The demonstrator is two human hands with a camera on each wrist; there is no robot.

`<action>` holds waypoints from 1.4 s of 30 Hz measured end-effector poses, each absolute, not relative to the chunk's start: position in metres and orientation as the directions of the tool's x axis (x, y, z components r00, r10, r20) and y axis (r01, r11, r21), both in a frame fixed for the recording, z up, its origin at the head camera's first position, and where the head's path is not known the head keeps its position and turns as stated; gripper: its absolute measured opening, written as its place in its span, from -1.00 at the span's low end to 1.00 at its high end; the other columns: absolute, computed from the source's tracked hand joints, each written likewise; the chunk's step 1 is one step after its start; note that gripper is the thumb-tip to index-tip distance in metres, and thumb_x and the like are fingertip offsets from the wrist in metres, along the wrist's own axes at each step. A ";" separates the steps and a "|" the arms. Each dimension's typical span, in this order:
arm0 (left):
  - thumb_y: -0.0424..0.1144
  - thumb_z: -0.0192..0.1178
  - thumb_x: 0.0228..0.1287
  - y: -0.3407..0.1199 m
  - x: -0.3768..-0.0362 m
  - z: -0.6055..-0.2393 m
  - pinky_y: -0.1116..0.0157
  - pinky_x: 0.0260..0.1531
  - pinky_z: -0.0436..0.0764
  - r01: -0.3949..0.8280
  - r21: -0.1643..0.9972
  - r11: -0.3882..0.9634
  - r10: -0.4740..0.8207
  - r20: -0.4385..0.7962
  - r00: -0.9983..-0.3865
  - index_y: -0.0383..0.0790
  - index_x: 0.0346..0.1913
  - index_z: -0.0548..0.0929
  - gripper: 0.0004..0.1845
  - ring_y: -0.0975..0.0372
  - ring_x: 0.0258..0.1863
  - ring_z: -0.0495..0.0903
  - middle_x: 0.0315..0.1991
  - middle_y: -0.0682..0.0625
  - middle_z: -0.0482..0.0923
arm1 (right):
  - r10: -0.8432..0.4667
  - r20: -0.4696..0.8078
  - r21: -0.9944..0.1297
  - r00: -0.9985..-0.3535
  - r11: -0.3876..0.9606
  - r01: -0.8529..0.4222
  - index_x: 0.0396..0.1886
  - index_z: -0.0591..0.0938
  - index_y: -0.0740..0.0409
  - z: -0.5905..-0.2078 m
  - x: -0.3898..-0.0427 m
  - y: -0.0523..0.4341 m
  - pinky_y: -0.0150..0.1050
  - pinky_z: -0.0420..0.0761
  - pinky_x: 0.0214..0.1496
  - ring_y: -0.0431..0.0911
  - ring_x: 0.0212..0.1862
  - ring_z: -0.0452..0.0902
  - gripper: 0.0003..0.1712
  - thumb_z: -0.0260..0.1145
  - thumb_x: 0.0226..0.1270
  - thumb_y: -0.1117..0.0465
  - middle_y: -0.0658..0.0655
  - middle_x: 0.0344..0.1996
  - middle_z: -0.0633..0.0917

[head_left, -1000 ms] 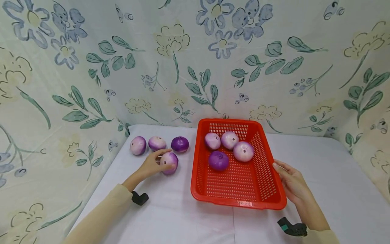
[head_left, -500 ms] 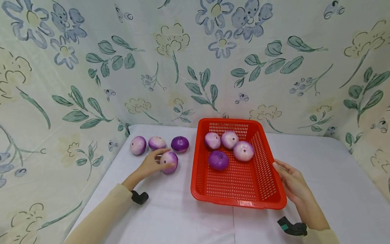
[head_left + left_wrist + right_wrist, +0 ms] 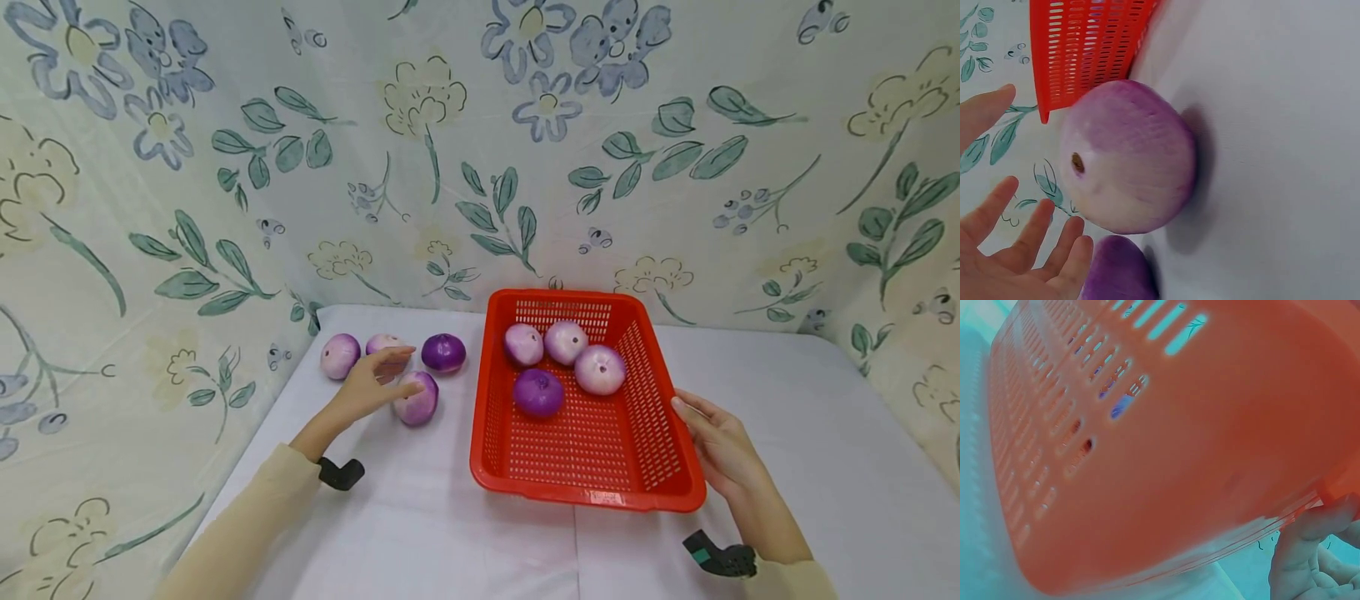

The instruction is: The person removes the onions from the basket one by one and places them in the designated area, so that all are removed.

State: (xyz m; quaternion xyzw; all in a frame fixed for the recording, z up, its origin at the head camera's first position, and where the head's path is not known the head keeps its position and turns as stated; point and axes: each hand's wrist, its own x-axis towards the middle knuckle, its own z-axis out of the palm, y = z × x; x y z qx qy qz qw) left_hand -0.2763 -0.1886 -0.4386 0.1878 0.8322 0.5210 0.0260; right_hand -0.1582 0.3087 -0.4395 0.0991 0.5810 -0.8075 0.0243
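Note:
A pale purple onion lies on the white table left of a red plastic basket. My left hand hovers just behind and left of it, fingers straight and spread, holding nothing. In the left wrist view the same onion sits apart from the spread fingers. Three more onions lie behind: a pale one, one half hidden by the hand, and a dark purple one. My right hand grips the basket's right rim, its thumb against the basket wall.
Several onions lie at the back of the basket, among them a dark one and a large pale one. Flowered cloth walls enclose the table on the left, back and right. Bare white tabletop stretches in front.
My left hand has lifted off the front onion and spread its fingers, moving slightly back. The onion, the basket and my right hand stayed in place.

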 end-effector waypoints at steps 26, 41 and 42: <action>-0.27 0.45 0.19 -0.114 -0.275 -0.364 0.13 0.09 0.60 0.240 0.964 0.112 0.451 0.166 -0.877 0.00 0.35 0.51 -0.36 0.04 0.24 0.52 0.30 -0.04 0.49 | 0.080 -0.185 -0.940 -0.979 -0.306 0.152 0.06 0.50 -0.12 -0.440 -0.157 0.308 -0.31 0.68 -0.09 -0.24 -0.15 0.67 -0.77 0.26 0.48 0.13 -0.13 -0.16 0.72; -0.27 0.42 0.19 -0.053 -0.294 -0.363 0.05 0.17 0.54 0.206 0.970 0.130 0.555 0.101 -0.826 -0.07 0.34 0.51 -0.37 -0.09 0.26 0.48 0.26 -0.04 0.52 | 0.075 -0.195 -0.939 -0.978 -0.304 0.163 0.09 0.48 -0.12 -0.439 -0.157 0.308 -0.31 0.68 -0.09 -0.24 -0.15 0.67 -0.74 0.25 0.48 0.11 -0.13 -0.16 0.72; -0.30 0.41 0.19 -0.049 -0.294 -0.363 0.06 0.17 0.54 0.201 0.972 0.122 0.564 0.099 -0.820 -0.10 0.36 0.49 -0.36 -0.10 0.28 0.46 0.28 -0.07 0.50 | 0.075 -0.196 -0.938 -0.978 -0.305 0.164 0.09 0.48 -0.12 -0.439 -0.157 0.308 -0.31 0.68 -0.09 -0.24 -0.14 0.67 -0.74 0.26 0.48 0.11 -0.13 -0.15 0.72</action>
